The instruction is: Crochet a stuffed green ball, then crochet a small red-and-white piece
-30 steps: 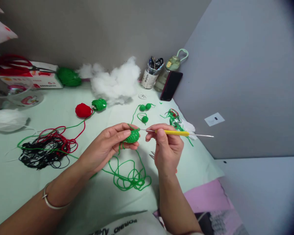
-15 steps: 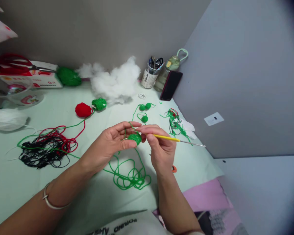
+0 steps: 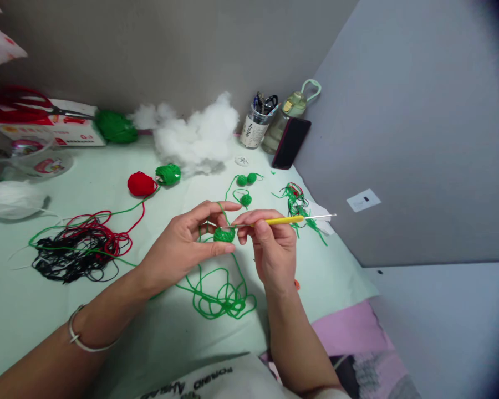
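Between its thumb and fingers my left hand point(image 3: 193, 233) pinches a small green crochet piece point(image 3: 224, 235), and green yarn runs up over its raised index finger. My right hand point(image 3: 273, 244) is closed around the yellow grip of a crochet hook point(image 3: 283, 220). The hook's thin metal tip points left and meets the top of the crochet piece; its other metal end sticks out to the right. Below the hands, loose loops of green yarn point(image 3: 224, 302) lie on the table.
Small green balls point(image 3: 245, 199) lie beyond my hands. Left are tangled black yarn point(image 3: 66, 257), a red yarn ball point(image 3: 142, 184) and a white yarn ball point(image 3: 12, 199). White stuffing point(image 3: 197, 136), a pen cup point(image 3: 255, 127) and a phone point(image 3: 291, 143) stand at the back. Yarn scraps point(image 3: 297, 202) lie right.
The hook has swung to a flatter angle, its right end rising and shifting left. The crochet piece has moved slightly left and tilted, and my left thumb now sits lower on it.
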A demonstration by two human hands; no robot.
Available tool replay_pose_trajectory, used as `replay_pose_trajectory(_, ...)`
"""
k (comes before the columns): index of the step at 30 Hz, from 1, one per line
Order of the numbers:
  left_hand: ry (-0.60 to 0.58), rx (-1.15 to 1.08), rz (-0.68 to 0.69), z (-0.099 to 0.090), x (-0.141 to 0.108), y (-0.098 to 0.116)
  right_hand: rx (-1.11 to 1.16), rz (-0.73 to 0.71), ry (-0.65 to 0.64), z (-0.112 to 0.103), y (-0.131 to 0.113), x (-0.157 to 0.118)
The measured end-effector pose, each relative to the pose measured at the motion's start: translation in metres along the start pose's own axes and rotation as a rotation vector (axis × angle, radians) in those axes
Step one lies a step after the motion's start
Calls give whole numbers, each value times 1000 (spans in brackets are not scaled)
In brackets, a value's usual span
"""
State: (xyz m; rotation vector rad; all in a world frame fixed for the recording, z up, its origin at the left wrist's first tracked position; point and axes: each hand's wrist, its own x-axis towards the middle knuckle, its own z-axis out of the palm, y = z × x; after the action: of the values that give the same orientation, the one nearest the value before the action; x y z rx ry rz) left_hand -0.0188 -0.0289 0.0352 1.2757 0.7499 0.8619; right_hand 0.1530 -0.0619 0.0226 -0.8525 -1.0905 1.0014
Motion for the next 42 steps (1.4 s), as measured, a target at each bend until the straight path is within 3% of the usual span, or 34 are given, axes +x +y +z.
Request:
replay_pose_trajectory(22, 4, 182, 12, 0, 0, 12, -227, -105, -147, -11, -14, 1)
replay_pose_trajectory(29, -7, 242, 9, 0, 0, 11, -327, -126, -258, -14, -15, 0)
replay_pose_trajectory(32, 17, 234, -1, -1, 1, 8, -400, -228, -263, -13, -12, -1)
replay_pose_trajectory(38, 172, 156, 22, 5, -3, 9, -728, -576, -186, -4, -1, -8)
replay_pose_trajectory(40, 222, 175, 83, 10, -7, 10, -842, -614, -136, -3, 2, -14)
replay_pose_trajectory(42, 223, 138, 101, 16, -11, 10, -876, -556, -77, -3, 3, -22)
